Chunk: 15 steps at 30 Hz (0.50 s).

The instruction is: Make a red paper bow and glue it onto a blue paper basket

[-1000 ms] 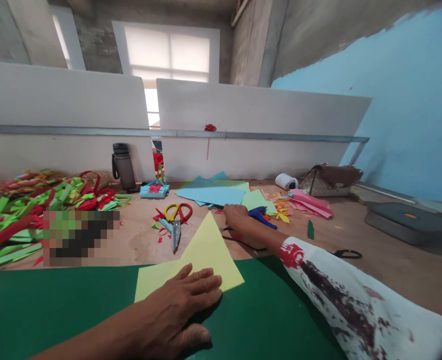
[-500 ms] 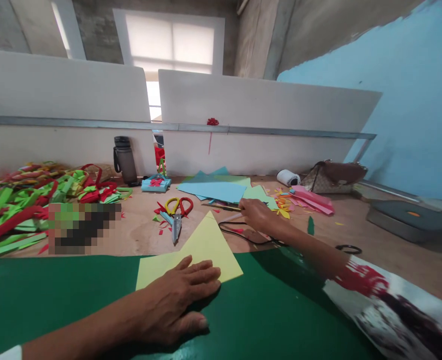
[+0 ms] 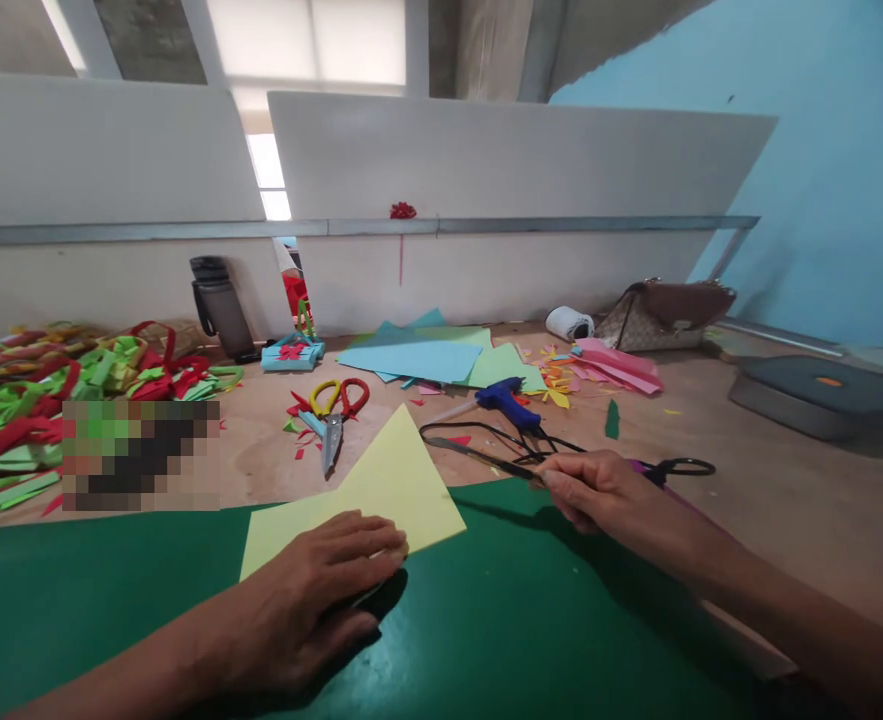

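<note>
A folded sheet of yellow paper (image 3: pixel 400 480) lies on the green mat with one corner pointing away from me. My left hand (image 3: pixel 328 580) rests over its near edge, fingers together on top and thumb apart below; a pale edge of the paper shows between them. To the right, my right hand (image 3: pixel 598 490) is closed around the near end of a thin, dark, pointed blade-like tool (image 3: pixel 486 459), held above the table and aimed left. Beyond the tool lies a blue glue gun (image 3: pixel 512 402) with a black cord. Open scissors (image 3: pixel 334 440) with yellow and red handles lie behind the paper.
A green mat (image 3: pixel 523 620) covers the near table. Cut strips (image 3: pixel 6 430) are heaped at left, near a dark bottle (image 3: pixel 220 310) and small blue paper bag (image 3: pixel 291 355). Coloured sheets (image 3: pixel 411 358) lie at back; a handbag (image 3: pixel 658 315) and grey case (image 3: pixel 823 395) stand at right.
My right hand has come back toward me and to the right with the thin tool, uncovering the glue gun. My left fingers have curled over the paper's near edge. The view has shifted.
</note>
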{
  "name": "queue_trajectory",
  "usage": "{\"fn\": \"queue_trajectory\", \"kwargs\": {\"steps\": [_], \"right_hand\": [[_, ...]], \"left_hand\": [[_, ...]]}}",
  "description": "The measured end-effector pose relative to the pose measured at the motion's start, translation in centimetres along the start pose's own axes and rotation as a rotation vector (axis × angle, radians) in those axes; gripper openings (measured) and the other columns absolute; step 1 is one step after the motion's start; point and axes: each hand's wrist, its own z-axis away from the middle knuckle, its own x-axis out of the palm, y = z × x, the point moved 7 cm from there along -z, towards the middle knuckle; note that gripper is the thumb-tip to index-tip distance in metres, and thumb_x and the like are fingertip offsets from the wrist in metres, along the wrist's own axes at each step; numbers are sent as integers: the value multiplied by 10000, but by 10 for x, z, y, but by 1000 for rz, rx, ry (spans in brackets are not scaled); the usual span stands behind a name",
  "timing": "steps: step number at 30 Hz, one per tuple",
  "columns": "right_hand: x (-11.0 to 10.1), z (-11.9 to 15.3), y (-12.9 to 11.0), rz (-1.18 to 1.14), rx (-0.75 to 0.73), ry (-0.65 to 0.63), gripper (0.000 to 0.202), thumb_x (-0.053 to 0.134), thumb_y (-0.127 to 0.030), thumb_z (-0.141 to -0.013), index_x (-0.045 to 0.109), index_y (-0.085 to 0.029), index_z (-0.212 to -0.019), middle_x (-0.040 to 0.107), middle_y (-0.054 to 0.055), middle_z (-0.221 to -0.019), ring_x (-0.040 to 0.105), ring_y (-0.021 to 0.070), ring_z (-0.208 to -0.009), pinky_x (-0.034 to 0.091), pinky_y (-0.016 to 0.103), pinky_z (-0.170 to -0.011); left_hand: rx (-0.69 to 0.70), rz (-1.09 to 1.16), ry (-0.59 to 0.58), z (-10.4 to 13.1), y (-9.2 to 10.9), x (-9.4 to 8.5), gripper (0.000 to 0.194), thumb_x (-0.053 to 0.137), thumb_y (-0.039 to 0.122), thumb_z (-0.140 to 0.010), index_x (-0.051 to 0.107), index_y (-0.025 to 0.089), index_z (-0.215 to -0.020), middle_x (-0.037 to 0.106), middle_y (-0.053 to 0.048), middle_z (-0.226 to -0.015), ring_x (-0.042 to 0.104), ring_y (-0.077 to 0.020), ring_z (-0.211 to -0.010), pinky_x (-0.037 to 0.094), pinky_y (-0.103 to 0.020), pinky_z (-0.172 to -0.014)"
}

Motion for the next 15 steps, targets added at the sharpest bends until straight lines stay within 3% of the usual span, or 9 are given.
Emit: {"fn": "queue_trajectory", "kwargs": {"steps": [4, 6, 10, 12, 15], "right_hand": [[-3, -2, 5, 22, 64, -7, 356, 408, -486, -791, 397, -216, -560, 428, -47, -465, 390, 96, -417, 297, 231, -445], [-2, -5, 5, 41, 67, -15, 350, 399, -469, -791, 390, -216, -550, 431, -45, -470, 397, 93, -417, 299, 232, -449], [1, -9, 4, 41, 54, -35, 336, 411, -453, -786, 388, -219, -545, 433, -45, -463, 404, 95, -417, 310, 233, -447], [3, -10, 5, 30, 51, -46, 323, 410, -457, -787, 391, -223, -565, 430, -51, -455, 400, 96, -404, 301, 232, -432], [3, -10, 8, 17, 44, -50, 321, 412, -461, -789, 387, -222, -577, 431, -54, -459, 403, 94, -398, 286, 229, -421]], "left_hand": [[-203, -145, 248, 3, -26, -8, 458, 460, 335, -913, 390, 245, -1357, 505, -103, -1336, 462, -273, -1229, 403, -439, -1027], [-369, -201, 284, 0, -40, -14, 472, 437, 360, -909, 386, 192, -1347, 489, -142, -1325, 475, -291, -1198, 423, -455, -993], [-575, -299, 134, -17, -54, -19, 461, 448, 372, -883, 429, 157, -1291, 525, -156, -1226, 523, -296, -1087, 473, -432, -876], [-607, -347, 57, -25, -55, -18, 433, 443, 403, -889, 462, 161, -1249, 551, -143, -1151, 533, -289, -1034, 470, -417, -837], [-614, -396, 38, -34, -53, -15, 407, 400, 449, -907, 523, 147, -1149, 567, -139, -1029, 545, -290, -940, 457, -421, -783]]}}
